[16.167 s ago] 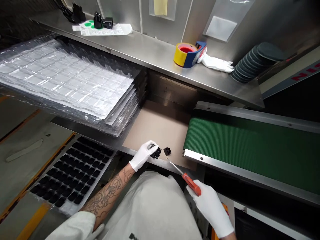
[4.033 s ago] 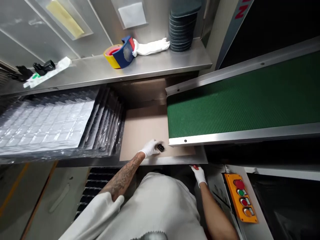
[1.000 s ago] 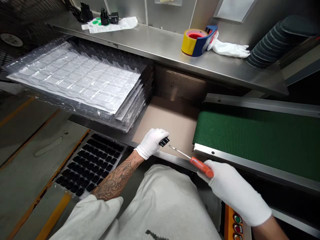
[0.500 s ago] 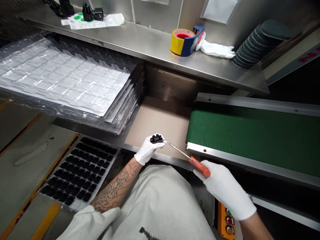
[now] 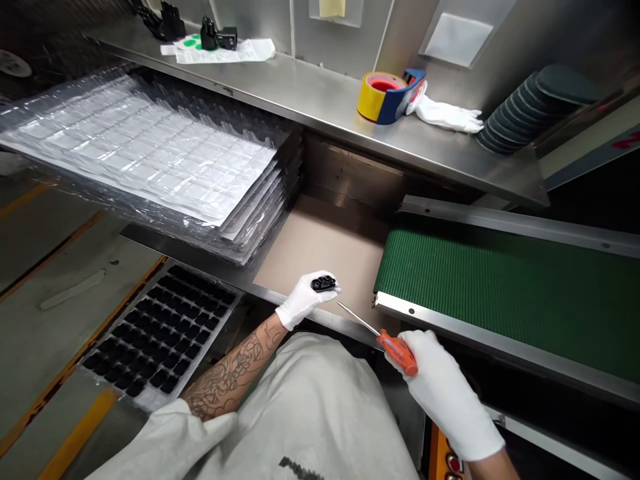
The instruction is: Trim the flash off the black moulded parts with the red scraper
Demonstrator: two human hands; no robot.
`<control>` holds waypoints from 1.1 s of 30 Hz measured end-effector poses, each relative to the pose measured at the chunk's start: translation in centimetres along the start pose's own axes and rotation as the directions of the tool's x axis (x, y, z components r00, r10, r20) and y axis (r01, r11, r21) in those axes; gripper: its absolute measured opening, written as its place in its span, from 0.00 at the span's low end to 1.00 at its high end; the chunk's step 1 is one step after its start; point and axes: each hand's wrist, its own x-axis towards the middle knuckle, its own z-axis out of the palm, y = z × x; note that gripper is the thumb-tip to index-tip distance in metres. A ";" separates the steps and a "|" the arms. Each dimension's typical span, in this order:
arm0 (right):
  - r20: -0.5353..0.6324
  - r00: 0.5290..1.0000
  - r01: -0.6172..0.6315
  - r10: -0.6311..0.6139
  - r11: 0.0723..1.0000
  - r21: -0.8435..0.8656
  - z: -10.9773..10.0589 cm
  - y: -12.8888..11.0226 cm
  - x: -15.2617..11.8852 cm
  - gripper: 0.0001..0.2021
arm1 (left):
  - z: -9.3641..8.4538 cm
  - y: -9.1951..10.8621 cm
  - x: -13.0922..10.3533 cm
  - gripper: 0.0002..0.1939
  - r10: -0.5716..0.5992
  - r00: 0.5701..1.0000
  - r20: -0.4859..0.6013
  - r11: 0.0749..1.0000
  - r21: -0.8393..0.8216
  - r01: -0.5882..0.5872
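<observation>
White gloves cover both hands. My left hand [image 5: 306, 298] has its fingers closed on a small black part [image 5: 323, 283], held over the front edge of the tan work surface [image 5: 320, 240]. Two round features show on the part's upper side. A screwdriver [image 5: 399, 353] with an orange-red handle sits in the grip of my right hand [image 5: 435, 380], lower right of the part. Its thin metal shaft points up and left, and the tip is a short way from the black part, not touching it.
Stacked clear plastic trays [image 5: 150, 153] stand at left, above a tray of black pieces [image 5: 160, 333]. A green conveyor belt [image 5: 500, 287] lies at right. The steel shelf [image 5: 310, 93] behind bears a tape roll [image 5: 384, 99], a white glove [image 5: 450, 115] and dark discs [image 5: 535, 110].
The view has shifted, so the scene sits slightly lower and further right. In my left hand the black part is turned to a different angle. The screwdriver stays in my right hand.
</observation>
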 end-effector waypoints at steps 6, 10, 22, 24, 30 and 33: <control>0.147 0.989 -0.057 0.031 0.981 0.183 -0.8 -1.1 -0.8 0.13 | 0.3 -0.2 -0.5 0.15 0.053 0.999 0.013 0.997 0.050 -0.054; 0.159 0.984 -0.094 0.075 0.989 0.116 -0.5 -0.9 -0.6 0.16 | -0.3 -0.3 -0.6 0.11 0.152 0.988 -0.037 0.970 0.195 -0.142; 0.192 0.975 -0.129 0.111 0.988 0.085 0.1 -2.3 -0.9 0.17 | -3.0 -1.0 -0.4 0.10 0.449 0.893 -0.032 0.693 0.642 -0.326; 0.208 0.971 -0.137 0.117 0.987 0.084 -0.1 -2.8 -1.0 0.16 | -3.7 -1.0 -0.3 0.09 0.483 0.876 0.009 0.597 0.728 -0.336; 0.233 0.965 -0.144 0.122 0.986 0.079 -0.4 -3.5 -1.2 0.16 | -5.2 -1.0 -0.2 0.13 0.478 0.866 0.145 0.317 0.891 -0.324; 0.198 0.975 -0.120 0.099 0.988 0.095 -0.4 -3.2 -1.2 0.17 | -5.5 -1.0 -0.1 0.14 0.486 0.854 0.186 0.323 0.869 -0.373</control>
